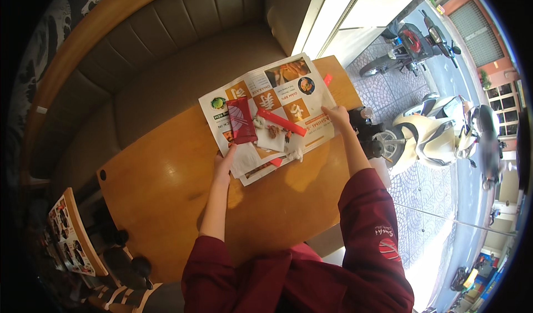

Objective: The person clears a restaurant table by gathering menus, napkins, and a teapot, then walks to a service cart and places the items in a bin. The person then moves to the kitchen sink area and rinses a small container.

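Note:
My left hand [224,162] grips the near-left edge of a stack of printed paper placemats [318,125], its thumb on top by the end of a dark red packet [241,120]. At the right edge of the same sheets, my right hand [338,116] holds on with its thumb above. On the upper sheet lie a flat red paper sleeve [282,122], a white napkin [270,142] and small crumpled scraps [259,122]. A crumpled white tissue [296,155] and a red strip [275,162] poke out at the near edge. Another red piece [328,79] shows beyond the far-right edge.
The sheets are over a wooden table [166,188]. A padded bench [187,63] runs along the far side. Chairs [125,294] and another table with a printed menu sheet [73,234] stand at lower left. Through the window at right, motorbikes [433,132] are parked on paving.

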Tool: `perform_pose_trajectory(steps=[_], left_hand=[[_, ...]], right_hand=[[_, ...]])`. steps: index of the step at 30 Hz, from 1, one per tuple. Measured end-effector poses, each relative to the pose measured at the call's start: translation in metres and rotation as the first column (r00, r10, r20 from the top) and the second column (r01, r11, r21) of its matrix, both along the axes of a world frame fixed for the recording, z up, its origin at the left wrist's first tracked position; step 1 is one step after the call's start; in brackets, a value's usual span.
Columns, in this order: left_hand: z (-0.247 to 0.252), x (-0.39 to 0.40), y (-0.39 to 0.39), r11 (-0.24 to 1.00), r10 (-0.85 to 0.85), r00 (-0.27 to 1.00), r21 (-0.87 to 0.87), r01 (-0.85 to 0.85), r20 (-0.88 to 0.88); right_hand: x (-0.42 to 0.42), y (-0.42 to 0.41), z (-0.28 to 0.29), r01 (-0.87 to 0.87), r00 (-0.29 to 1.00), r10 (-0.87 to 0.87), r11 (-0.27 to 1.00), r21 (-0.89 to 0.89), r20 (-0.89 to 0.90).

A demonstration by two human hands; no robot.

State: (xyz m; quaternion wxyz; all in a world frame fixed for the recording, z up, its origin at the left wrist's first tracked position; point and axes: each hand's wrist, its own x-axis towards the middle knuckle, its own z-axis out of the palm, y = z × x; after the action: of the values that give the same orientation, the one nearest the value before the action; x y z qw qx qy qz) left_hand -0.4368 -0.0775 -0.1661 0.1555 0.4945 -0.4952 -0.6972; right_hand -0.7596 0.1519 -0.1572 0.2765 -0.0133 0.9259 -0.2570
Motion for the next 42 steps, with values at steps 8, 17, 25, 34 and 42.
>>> perform_pose_trajectory(steps=[8,17,25,34,42], left_hand=[[-0.018,-0.002,0.005,0.991,-0.048,0.99,-0.128,0.031,-0.131],[-0.006,0.016,0.033,0.994,0.076,0.99,-0.064,-0.084,-0.122],[-0.002,0.103,0.075,0.981,0.192,0.981,-0.023,-0.191,0.029],[0.01,0.189,0.089,0.951,0.297,0.934,0.031,-0.309,0.199],[0.003,0.234,0.097,0.933,0.303,0.931,0.135,-0.333,0.201]], right_hand=[[-0.021,-0.007,-0.027,-0.069,0.977,0.07,0.998,0.013,-0.202],[-0.014,-0.057,-0.022,-0.046,0.925,0.082,0.994,0.103,-0.371],[0.024,-0.081,-0.018,-0.25,0.941,0.243,0.968,0.0,-0.237],[0.109,-0.105,-0.014,-0.308,0.947,0.3,0.949,-0.06,-0.114],[0.169,-0.105,-0.016,-0.37,0.848,0.333,0.929,-0.011,-0.411]])
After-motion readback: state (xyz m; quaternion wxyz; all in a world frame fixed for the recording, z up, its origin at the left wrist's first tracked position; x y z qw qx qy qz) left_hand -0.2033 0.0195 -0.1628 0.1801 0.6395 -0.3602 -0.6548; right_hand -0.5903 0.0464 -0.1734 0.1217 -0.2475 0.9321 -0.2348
